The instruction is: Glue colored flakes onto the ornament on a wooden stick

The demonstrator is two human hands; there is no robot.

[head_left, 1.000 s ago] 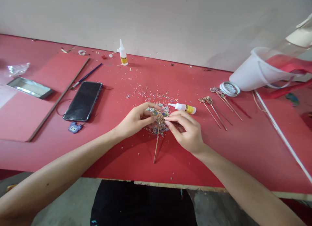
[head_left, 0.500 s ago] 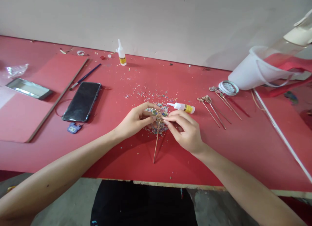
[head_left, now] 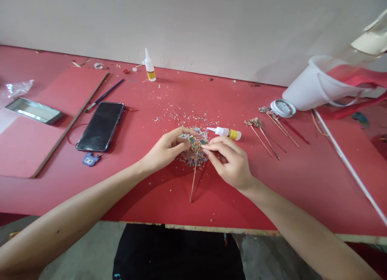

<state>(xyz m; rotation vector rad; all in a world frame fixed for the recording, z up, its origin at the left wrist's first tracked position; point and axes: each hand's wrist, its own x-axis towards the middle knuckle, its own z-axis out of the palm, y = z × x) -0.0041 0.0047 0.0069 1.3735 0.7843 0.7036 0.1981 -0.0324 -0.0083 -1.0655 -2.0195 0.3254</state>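
Note:
A gold hair stick (head_left: 193,179) with a leafy, multicoloured ornamental head slants over the red table, its thin shaft pointing toward me. My left hand (head_left: 165,149) curls its fingers and thumb around the left side of the head, gripping it. At the head's right edge, my right hand (head_left: 231,159) has thumb and index finger pinched together; anything small between these fingertips cannot be made out. Beneath the ornament spreads a pile of tiny colourful chips (head_left: 193,162), partly covered by my hands. A glue bottle (head_left: 231,133) with a yellow label lies just behind my right hand.
Several gold hair sticks (head_left: 263,137) lie at right beside a small round container (head_left: 283,108) and a tilted white bucket (head_left: 314,86). Another glue bottle (head_left: 149,66) stands near the wall. At left are a phone (head_left: 100,127), a brush (head_left: 104,95), a board (head_left: 24,151) and a metal-edged tray (head_left: 33,110).
The whole view has shifted very slightly. Both hands keep their places on the ornament, with only a tiny shift of the left fingers.

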